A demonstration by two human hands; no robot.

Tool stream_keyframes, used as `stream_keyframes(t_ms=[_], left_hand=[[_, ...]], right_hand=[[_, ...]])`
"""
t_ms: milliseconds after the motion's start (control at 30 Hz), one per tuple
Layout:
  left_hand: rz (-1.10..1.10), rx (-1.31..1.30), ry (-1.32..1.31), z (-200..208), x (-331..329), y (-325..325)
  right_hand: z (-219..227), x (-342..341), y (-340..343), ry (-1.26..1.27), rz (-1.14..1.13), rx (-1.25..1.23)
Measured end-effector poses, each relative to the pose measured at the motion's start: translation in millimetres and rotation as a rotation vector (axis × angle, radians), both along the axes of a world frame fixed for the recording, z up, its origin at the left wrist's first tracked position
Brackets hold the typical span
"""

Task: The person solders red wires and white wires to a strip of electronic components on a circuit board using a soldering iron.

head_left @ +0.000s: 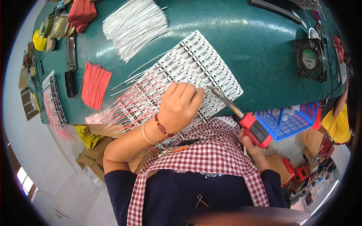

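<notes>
Head view: a panel of small white parts (pixel 220 75), trailing thin wires (pixel 130 98), overhangs the green counter's (pixel 264 56) near edge. The left hand (pixel 179 107) curls over it, its pinch hidden. The right hand (pixel 249 146) grips a soldering iron (pixel 258 130), tip over the panel. White wires (pixel 135 28) lie toward the far edge; a black fan (pixel 310 60) stands near the right edge.

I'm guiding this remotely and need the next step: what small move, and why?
Perhaps ease the red-handled tool slightly toward the white parts: the right hand grips it, and its tip sits close beside the left hand, contact unclear.
</notes>
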State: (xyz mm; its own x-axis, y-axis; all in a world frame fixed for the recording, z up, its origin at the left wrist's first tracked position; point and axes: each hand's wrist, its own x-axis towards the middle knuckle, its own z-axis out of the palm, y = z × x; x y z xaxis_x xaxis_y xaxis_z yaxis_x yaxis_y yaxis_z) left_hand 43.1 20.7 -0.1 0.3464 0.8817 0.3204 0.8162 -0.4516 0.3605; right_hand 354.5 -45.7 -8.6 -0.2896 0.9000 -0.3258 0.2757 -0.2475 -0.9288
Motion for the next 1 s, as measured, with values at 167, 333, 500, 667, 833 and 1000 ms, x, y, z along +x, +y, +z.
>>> stream_keyframes(t_ms=[167,333,500,667,833,1000], left_hand=[[-0.003,0.000,-0.039,0.4,-0.8,1.8],[0.024,-0.008,-0.124,2.4,1.0,0.3],[0.008,-0.051,-0.104,2.5,0.9,-0.8],[0.015,-0.049,-0.089,0.8,1.8,-0.6],[0.021,-0.059,-0.072,2.2,2.7,0.0],[0.018,-0.093,-0.050,4.1,3.9,1.5]], right_hand=[[5.1,-0.1,3.1,0.018,-0.011,-0.020],[5.0,-0.5,1.8,0.094,-0.111,-0.074],[5.6,-1.0,2.1,0.079,-0.067,-0.064],[5.4,-2.2,1.7,0.094,-0.070,-0.079],[0.2,2.2,-1.1,0.035,0.006,-0.033],[9.0,-4.5,3.7,-0.036,0.020,0.004]])
